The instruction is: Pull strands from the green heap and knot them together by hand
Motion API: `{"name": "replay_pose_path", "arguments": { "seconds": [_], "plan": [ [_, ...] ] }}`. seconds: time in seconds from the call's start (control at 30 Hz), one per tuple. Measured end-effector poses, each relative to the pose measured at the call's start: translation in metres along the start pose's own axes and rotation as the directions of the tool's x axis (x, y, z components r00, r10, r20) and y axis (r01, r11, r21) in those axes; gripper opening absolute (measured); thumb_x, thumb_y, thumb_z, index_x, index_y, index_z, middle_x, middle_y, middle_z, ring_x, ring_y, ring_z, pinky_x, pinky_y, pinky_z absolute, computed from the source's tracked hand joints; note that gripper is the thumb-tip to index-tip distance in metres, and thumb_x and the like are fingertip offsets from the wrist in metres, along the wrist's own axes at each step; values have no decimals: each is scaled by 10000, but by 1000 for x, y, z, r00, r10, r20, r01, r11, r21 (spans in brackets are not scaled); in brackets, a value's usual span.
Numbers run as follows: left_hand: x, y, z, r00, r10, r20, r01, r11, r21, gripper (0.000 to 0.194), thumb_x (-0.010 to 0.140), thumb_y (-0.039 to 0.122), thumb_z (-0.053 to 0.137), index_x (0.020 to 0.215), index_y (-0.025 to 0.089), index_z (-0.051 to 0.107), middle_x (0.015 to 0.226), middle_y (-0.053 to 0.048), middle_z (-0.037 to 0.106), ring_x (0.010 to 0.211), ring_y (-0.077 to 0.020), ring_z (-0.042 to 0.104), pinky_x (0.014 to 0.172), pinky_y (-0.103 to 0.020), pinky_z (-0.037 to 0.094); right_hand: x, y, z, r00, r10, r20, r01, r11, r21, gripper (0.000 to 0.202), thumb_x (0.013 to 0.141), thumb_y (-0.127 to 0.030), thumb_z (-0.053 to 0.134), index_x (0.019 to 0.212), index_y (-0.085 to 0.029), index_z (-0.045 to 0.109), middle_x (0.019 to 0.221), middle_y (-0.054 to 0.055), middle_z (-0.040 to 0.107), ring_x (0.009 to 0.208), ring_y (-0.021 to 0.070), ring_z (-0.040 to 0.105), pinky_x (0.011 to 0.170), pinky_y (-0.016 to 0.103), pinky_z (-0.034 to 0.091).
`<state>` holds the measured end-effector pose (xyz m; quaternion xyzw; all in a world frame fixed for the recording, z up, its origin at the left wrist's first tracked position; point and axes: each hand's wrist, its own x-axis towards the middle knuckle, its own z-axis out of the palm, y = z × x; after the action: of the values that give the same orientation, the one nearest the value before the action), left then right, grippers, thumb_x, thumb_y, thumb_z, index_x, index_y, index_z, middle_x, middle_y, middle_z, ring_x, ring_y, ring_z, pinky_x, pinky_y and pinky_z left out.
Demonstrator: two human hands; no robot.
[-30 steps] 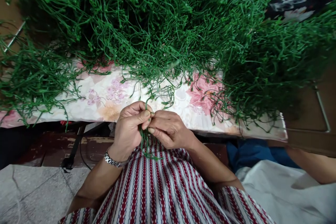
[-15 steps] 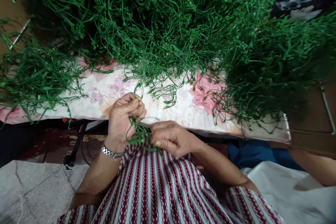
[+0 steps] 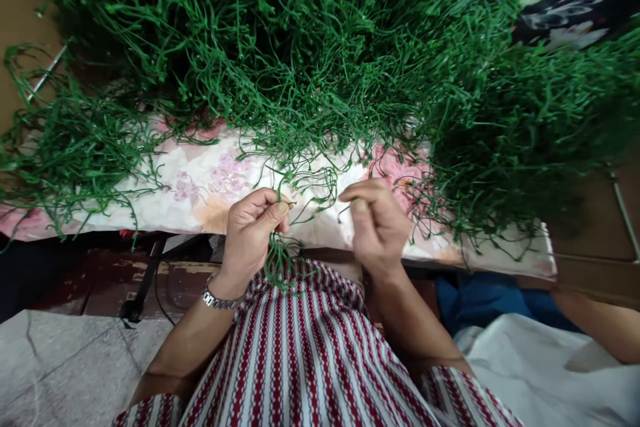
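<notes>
My left hand [image 3: 253, 230], with a metal watch on its wrist, is closed over the near edge of the table. Between its thumb and fingers it pinches a small bunch of thin green stems [image 3: 283, 263], whose lower ends hang in front of the striped shirt. To the right, apart from the bunch, my right hand [image 3: 380, 230] is raised with fingers curled and thumb pressed in. What it pinches, if anything, is too small to make out. Just beyond both hands, loose stems [image 3: 317, 190] with knobbed tips lie on the flowered cloth [image 3: 200, 180].
A large tangled heap of green stems [image 3: 280, 33] fills the far side. Smaller piles lie at the left [image 3: 85, 147] and right [image 3: 500, 167]. Dark floral fabric [image 3: 570, 7] shows at the far right. Another person's arm [image 3: 600, 327] rests at the right edge.
My right hand has moved away from the bunch, rightward and up over the cloth. My left hand has shifted slightly right, still holding the stems, which now hang down.
</notes>
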<state>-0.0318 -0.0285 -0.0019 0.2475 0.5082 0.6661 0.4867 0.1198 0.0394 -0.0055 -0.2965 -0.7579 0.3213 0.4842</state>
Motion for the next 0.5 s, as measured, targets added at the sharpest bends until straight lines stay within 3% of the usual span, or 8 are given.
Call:
{"name": "replay_pose_path", "arguments": {
  "seconds": [0.07,0.13,0.3,0.4,0.5],
  "plan": [
    [-1,-2,5,1000,1,-2,-1,1000,-26,110,720,185,668,661,148,584,542,33,550,457,-56,484,492,-180,387,-4,-7,9,976,-106,190,117,992,-48,119,891,-195,431,854,-162,538,839,68,568,821,159,545,712,300,462],
    [-2,-2,10,1000,8,-25,-10,997,-75,117,719,176,668,655,147,574,584,30,569,476,-47,494,493,-164,388,-10,-8,20,943,-119,311,141,989,-52,121,905,-184,389,880,-156,504,823,68,552,783,149,532,701,288,463],
    [1,-2,14,996,-34,-78,21,986,-164,138,706,162,673,650,147,547,692,18,617,545,-59,571,542,-168,436,-23,0,33,950,-61,306,104,987,-126,108,917,-210,396,966,-145,468,792,48,534,698,126,504,625,235,426],
    [1,-2,12,995,-45,-92,27,981,-194,133,694,147,671,641,142,549,667,19,602,519,-63,559,517,-175,420,-25,-1,30,946,-74,315,142,969,-201,98,904,-172,399,858,-154,483,710,26,503,649,127,467,603,239,396],
    [-6,0,11,994,-76,-82,56,974,-217,114,673,142,675,649,138,564,601,22,566,439,-51,477,446,-176,339,-24,-9,24,902,-134,409,236,949,-209,157,867,-123,403,739,-167,483,629,6,457,604,126,424,577,246,361]
  ]
}}
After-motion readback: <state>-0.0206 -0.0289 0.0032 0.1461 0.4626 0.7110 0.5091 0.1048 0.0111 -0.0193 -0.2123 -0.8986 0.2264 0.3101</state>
